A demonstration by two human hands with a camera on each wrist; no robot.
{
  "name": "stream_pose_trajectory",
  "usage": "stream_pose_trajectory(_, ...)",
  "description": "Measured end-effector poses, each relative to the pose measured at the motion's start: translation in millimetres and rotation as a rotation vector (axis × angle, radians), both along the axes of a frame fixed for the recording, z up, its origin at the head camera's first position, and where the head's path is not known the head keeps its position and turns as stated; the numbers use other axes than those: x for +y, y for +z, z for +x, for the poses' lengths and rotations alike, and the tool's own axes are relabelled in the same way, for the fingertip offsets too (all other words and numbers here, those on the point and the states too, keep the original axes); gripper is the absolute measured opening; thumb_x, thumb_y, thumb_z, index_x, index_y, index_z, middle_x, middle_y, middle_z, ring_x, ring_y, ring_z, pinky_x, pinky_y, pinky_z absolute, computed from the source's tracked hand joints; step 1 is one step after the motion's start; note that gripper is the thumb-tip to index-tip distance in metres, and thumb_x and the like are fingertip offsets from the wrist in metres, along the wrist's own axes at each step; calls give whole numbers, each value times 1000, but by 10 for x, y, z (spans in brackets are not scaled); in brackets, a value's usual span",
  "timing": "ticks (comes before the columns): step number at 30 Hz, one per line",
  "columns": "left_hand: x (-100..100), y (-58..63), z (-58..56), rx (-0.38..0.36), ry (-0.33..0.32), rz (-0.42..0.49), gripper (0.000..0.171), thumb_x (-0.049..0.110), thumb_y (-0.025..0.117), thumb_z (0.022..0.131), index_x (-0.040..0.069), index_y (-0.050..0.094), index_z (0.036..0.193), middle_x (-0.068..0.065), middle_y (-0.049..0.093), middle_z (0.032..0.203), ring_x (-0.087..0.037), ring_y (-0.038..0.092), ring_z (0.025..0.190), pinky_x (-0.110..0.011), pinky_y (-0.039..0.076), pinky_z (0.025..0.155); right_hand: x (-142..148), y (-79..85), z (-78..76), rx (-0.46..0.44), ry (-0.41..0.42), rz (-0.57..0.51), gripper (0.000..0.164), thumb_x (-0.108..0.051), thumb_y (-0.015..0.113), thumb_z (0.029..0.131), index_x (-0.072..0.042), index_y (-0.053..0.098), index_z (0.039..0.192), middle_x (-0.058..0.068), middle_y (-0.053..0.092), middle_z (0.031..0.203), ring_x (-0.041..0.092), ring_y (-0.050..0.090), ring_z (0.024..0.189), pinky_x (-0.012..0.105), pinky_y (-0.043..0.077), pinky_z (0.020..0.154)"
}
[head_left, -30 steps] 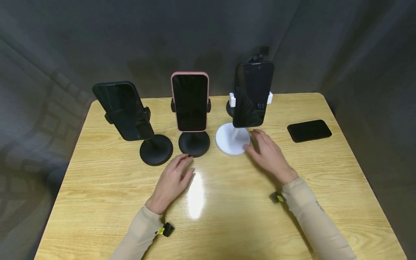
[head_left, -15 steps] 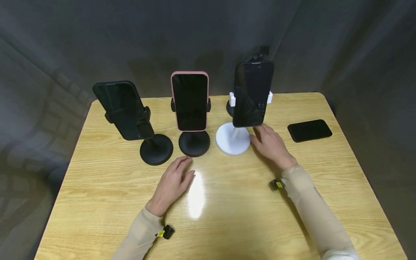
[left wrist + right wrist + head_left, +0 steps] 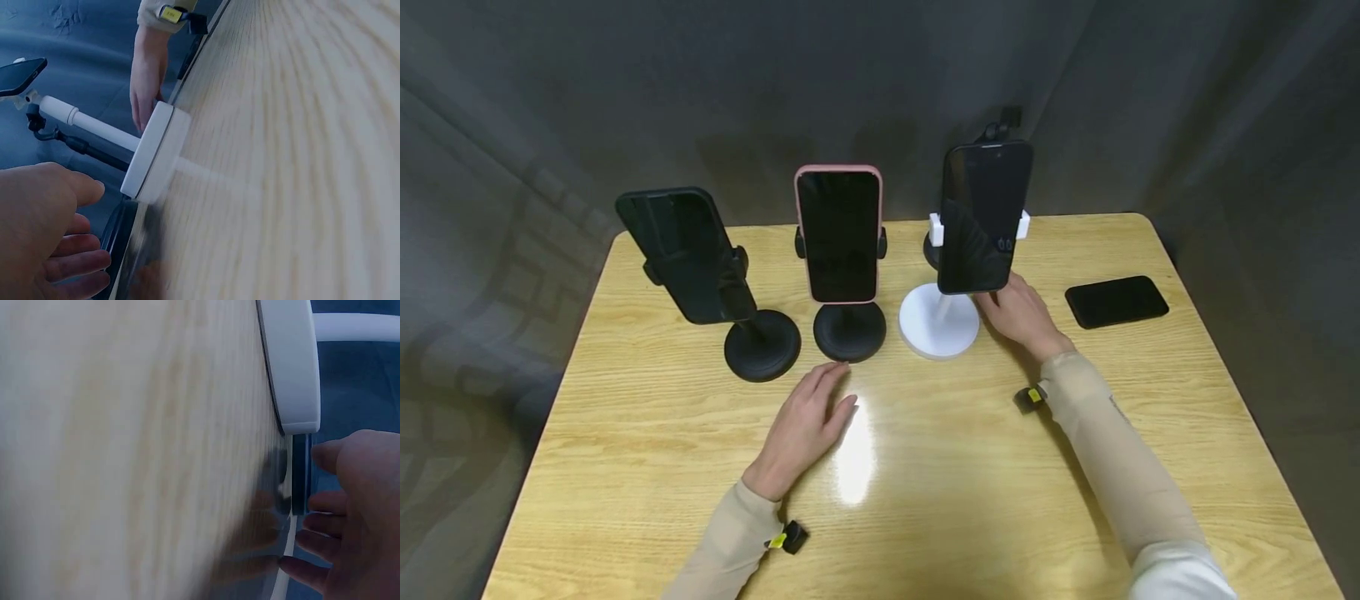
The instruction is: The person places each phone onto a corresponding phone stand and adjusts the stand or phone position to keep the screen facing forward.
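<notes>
My right hand (image 3: 1021, 321) is beside the right edge of a white phone stand's round base (image 3: 928, 333); its fingertips are hidden in the head view behind the black phone (image 3: 985, 221) clamped in that stand. The right wrist view shows this hand (image 3: 362, 512) holding nothing, with fingers loosely spread near the base (image 3: 294, 369). My left hand (image 3: 801, 429) holds nothing either. Its fingertips lie just in front of the black base (image 3: 850, 337) of the middle stand, which carries a pink-cased phone (image 3: 838, 237).
At the left, a dark phone (image 3: 681, 254) tilts in another black stand (image 3: 762, 350). One more phone (image 3: 1116, 302) lies flat at the table's right. Behind the white stand, a dark stand base (image 3: 931, 250) partly shows. A dark curtain (image 3: 737, 108) hangs behind the table (image 3: 940, 500).
My right hand has moved forward from the front right of the white base to its far right side, partly behind the phone. My left hand has shifted only slightly. The stands stay put.
</notes>
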State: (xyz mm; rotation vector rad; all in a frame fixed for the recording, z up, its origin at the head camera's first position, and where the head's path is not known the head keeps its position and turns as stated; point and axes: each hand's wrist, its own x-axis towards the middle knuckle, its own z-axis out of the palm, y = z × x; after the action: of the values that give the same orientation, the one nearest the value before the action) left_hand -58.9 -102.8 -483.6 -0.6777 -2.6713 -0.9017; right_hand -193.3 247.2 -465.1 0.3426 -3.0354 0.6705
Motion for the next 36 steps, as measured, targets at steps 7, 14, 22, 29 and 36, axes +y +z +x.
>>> stream_pose_trajectory(7,44,-21,7,1,-26,-5,46,31,57,92,0,56,127,-12,56,126,-22,51,117,-39,44,99,-77,21,-109,-20,-5,-36,56,-43,45,97,-11,39,143,19,41,142,34,38,127,54,36,102)
stream_pose_trajectory(14,92,-37,17,2,-40,1,47,31,59,91,0,57,126,-11,58,124,-21,52,115,-38,45,98,-76,17,-155,-60,-11,-33,55,-37,48,96,-6,40,141,21,41,142,34,38,128,52,35,104)
stream_pose_trajectory(22,186,-36,40,-52,-70,-44,47,32,55,93,2,55,129,-8,56,126,-20,50,117,-37,43,100,-53,12,-209,-128,-15,42,62,-47,39,98,-6,37,144,20,40,145,35,36,130,52,32,106)
stream_pose_trajectory(29,275,26,57,-83,-93,-85,47,35,50,95,4,55,131,-6,55,129,-16,48,119,-33,41,102,-81,75,-197,-152,-30,88,71,-56,32,97,-7,33,147,20,38,146,36,34,131,54,29,107)
stream_pose_trajectory(36,400,100,14,-8,-162,-102,46,32,53,94,3,54,131,-9,55,129,-19,49,118,-33,41,102,-59,128,-107,-132,-23,78,69,-55,37,96,-8,33,146,23,41,143,38,40,126,57,38,99)
